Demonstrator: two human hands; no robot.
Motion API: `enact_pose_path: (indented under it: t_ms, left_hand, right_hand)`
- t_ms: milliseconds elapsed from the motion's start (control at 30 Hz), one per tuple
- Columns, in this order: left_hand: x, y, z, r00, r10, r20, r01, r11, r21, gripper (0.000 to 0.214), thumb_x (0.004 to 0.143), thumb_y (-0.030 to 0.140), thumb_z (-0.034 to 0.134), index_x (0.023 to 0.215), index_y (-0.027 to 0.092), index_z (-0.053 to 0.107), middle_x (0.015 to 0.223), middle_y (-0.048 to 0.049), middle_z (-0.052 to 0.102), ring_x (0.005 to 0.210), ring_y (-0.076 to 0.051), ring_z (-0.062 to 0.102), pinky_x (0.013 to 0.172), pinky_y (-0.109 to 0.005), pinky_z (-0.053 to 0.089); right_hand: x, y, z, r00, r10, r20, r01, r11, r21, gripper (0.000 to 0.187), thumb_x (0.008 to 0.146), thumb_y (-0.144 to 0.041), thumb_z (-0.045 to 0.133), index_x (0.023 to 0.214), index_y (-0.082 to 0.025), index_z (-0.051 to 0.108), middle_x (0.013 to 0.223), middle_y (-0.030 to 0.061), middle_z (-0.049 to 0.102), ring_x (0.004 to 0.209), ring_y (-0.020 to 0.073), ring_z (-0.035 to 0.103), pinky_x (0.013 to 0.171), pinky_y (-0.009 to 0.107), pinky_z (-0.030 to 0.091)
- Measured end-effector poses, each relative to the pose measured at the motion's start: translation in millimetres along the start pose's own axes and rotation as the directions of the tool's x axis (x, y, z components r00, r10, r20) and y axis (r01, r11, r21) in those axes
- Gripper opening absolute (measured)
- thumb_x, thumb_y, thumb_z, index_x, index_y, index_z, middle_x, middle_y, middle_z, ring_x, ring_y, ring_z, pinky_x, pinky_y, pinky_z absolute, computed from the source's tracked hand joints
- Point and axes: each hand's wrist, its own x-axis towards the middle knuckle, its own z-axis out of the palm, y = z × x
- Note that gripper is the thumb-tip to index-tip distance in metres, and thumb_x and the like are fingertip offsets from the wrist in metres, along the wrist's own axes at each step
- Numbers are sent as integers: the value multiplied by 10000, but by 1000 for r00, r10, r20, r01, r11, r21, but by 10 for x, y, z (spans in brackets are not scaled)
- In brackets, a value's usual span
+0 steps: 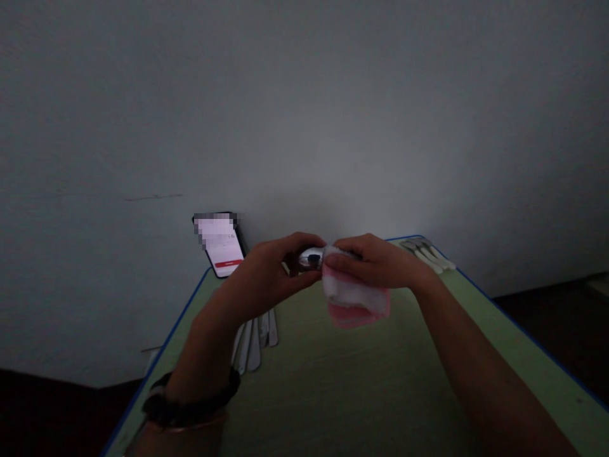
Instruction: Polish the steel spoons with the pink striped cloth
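Note:
My left hand (273, 270) is closed around a shiny metal spoon (310, 258), whose bowl shows between my two hands. My right hand (375, 260) grips a white and pink cloth (354, 298) and presses it against the spoon's bowl. The cloth hangs down below my right fingers. Both hands are held above the far part of a green table (342, 381) with a blue edge.
A lit phone (219, 244) leans against the wall at the table's far left corner. Several pieces of cutlery (254, 339) lie under my left forearm, and another group of cutlery (428, 254) lies at the far right corner. The room is dim.

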Motion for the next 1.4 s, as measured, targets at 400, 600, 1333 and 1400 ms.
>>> enact_pose_path:
  t_ms: [400,600,1333,1400]
  left_hand:
    - [-88,-111,-142,995,-76,-72,79,996,44,437,749,431,641,1118,210,563,659,35,613,546,-89,560,510,-172,443]
    - [-32,19,-69,999,-24,-29,25,998,53,371,763,383,630,1084,207,572,727,23,649,578,-85,575,535,-167,441]
    - [-26,91,-61,999,20,-39,-18,999,31,305,763,341,634,1033,209,583,786,19,662,611,-83,585,558,-170,447]
    - [-26,88,-60,999,25,-38,-24,999,26,300,764,336,635,1031,210,583,783,19,661,613,-84,587,559,-169,450]
  right_hand:
    - [-68,121,-82,998,58,29,-57,998,-33,440,880,-533,384,771,-139,545,631,-14,499,548,60,407,499,203,249]
    - [-46,21,-58,996,67,57,-65,997,-30,432,884,-526,379,798,-140,551,619,-19,490,528,57,398,476,198,242]
    - [-52,2,-79,996,54,76,-54,999,0,411,876,-516,400,812,-140,552,629,-20,483,538,59,389,489,202,240]
    - [-50,6,-81,996,49,79,-49,999,-4,411,877,-515,395,821,-140,553,635,-18,484,547,62,393,496,204,240]
